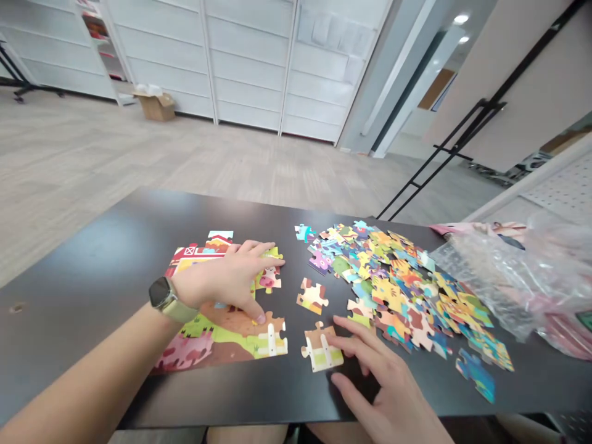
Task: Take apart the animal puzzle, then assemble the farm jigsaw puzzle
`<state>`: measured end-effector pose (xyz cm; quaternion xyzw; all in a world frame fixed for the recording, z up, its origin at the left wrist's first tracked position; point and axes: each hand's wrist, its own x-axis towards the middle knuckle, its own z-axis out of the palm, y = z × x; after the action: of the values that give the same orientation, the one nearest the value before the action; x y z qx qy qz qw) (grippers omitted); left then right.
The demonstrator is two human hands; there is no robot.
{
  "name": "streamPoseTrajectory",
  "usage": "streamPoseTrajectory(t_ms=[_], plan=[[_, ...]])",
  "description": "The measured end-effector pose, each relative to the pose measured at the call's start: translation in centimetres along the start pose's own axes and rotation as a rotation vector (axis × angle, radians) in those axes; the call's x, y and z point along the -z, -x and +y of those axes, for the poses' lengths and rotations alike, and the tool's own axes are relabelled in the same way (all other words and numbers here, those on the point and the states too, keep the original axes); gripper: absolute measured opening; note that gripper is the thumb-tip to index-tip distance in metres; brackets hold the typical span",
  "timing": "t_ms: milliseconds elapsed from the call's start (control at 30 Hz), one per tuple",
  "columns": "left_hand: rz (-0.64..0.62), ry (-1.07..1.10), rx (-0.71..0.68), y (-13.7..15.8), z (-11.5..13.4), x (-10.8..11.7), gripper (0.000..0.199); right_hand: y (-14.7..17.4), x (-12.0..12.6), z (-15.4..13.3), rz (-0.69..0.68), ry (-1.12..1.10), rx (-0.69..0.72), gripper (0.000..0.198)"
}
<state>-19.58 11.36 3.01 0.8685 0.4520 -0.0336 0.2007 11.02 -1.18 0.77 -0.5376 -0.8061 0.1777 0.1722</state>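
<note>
My left hand [231, 274], with a watch [166, 299] on its wrist, lies spread over a partly joined jigsaw puzzle [217, 336] showing a farm scene. It hides the middle of the picture. To the right, the fingers of my right hand [370, 370] are apart; the index and middle fingers reach the right edge of a loose puzzle piece [319, 351] with a white fence and grass. Whether they press on it I cannot tell. A second loose piece [312, 296], cream and brown, lies just above that one.
A heap of mixed puzzle pieces [388, 283] covers the table's right part, with a blue piece [476, 373] at its near edge. Crumpled clear plastic packaging [522, 265] lies at the far right. The dark table [97, 265] ends close to my lap. A cardboard box [156, 105] stands on the floor beyond.
</note>
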Motion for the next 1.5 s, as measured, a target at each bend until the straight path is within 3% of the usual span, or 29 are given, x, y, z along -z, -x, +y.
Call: streamPoseTrajectory(t_ms=[133,200,333,433,533,633,800,967,1200,1300,1500], plan=[[-0.066,0.011,0.027,0.4,0.4,0.3,0.109,0.3,1.8,3.1,0.336,0.026,0.012,0.018],[-0.082,0.001,0.047,0.7,0.6,0.4,0.109,0.4,2.7,4.6,0.394,0.072,-0.007,0.018],[0.057,-0.01,0.007,0.9,1.9,0.2,0.097,0.1,3.0,5.4,0.218,0.161,0.035,0.033],[0.165,0.03,-0.195,0.6,3.9,-0.3,0.066,-0.4,2.4,4.8,0.125,0.203,0.076,0.047],[0.154,0.084,-0.395,0.0,5.9,-1.0,0.031,-1.0,2.1,4.4,0.112,0.156,0.095,0.046],[0.117,0.114,-0.453,-0.2,7.0,-1.7,0.013,-1.4,2.4,4.3,0.109,0.102,0.074,0.042],[0.125,0.107,-0.474,-0.1,7.4,-2.3,0.027,-1.4,2.5,4.3,0.07,0.087,0.053,0.051],[0.177,0.053,-0.471,-0.7,6.5,-2.7,0.038,-1.5,2.8,4.8,-0.066,0.116,0.189,0.069],[0.25,-0.017,-0.342,-0.9,4.3,-1.7,0.019,-3.5,4.3,4.0,-0.128,0.113,0.188,0.035],[0.262,0.033,-0.373,-0.8,4.5,-1.5,0.018,-3.8,4.3,4.0,-0.115,0.111,0.185,0.029],[0.115,0.165,-0.547,-0.1,7.2,-2.2,0.018,-3.6,3.8,4.4,-0.096,0.098,0.23,0.059]])
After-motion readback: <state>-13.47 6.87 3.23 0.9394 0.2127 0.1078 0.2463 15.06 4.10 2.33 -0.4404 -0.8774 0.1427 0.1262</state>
